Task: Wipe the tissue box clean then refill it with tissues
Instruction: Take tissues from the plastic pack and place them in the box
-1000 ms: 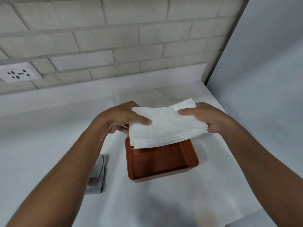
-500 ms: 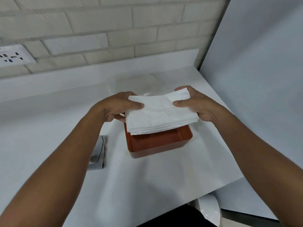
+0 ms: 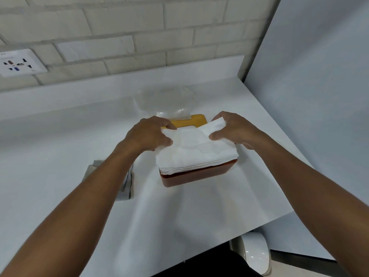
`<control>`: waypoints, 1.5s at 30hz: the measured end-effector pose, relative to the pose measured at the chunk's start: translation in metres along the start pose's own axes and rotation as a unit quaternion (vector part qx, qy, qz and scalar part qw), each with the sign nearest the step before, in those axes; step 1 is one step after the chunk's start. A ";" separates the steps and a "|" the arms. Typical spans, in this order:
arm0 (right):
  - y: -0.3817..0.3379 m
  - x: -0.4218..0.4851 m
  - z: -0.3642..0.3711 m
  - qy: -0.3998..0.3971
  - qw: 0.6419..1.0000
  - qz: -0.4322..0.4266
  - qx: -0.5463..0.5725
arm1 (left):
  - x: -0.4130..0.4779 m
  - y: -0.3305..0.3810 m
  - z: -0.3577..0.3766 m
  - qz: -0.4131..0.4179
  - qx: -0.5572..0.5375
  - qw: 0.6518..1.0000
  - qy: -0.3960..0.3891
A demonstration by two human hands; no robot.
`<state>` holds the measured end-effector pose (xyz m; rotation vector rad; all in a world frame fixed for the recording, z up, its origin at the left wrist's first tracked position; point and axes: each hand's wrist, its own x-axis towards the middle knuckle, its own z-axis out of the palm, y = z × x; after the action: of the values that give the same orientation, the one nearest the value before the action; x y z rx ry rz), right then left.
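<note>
Tissue box [image 3: 199, 176], long axis left-right, tissue stack [image 3: 195, 151] atop, left hand [image 3: 147, 134] and right hand [image 3: 238, 129] fingers pinching its ends

Location type: indoor domestic-style counter area; the exact room cannot be determined. Identifying features: a white countertop [image 3: 60, 156] with a raised rear upstand [image 3: 99, 86], set against a white-painted brick wall [image 3: 119, 27]. A multi-pin wall socket [image 3: 19, 63] is mounted on the brick. A plain white side panel [image 3: 319, 96] closes the right end.
</note>
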<state>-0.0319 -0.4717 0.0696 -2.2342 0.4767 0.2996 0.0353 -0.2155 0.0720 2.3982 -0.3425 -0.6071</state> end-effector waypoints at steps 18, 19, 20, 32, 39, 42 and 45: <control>-0.012 0.010 0.035 0.083 0.892 -0.081 -0.436 | 0.005 0.008 0.047 0.075 0.467 0.877 0.084; -0.011 0.010 0.039 0.094 0.887 -0.090 -0.442 | 0.007 0.006 0.048 0.076 0.474 0.874 0.079; -0.009 0.009 0.042 0.107 0.884 -0.098 -0.444 | 0.007 0.006 0.049 0.079 0.478 0.871 0.081; -0.012 0.002 0.042 -0.071 0.873 -0.135 -0.464 | 0.004 0.007 0.069 0.219 0.522 0.824 0.027; 0.000 0.020 0.047 -0.096 0.888 -0.121 -0.433 | 0.016 0.005 0.069 0.170 0.491 0.855 -0.014; -0.005 0.018 0.042 -0.088 0.885 -0.118 -0.441 | 0.013 0.006 0.064 0.171 0.491 0.854 -0.004; -0.012 0.009 0.035 -0.052 0.861 -0.125 -0.490 | 0.006 0.009 0.059 0.147 0.528 0.836 0.001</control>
<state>-0.0204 -0.4403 0.0518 -3.1996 -0.0892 0.6215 0.0104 -0.2555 0.0348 3.2476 -1.2987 -0.2729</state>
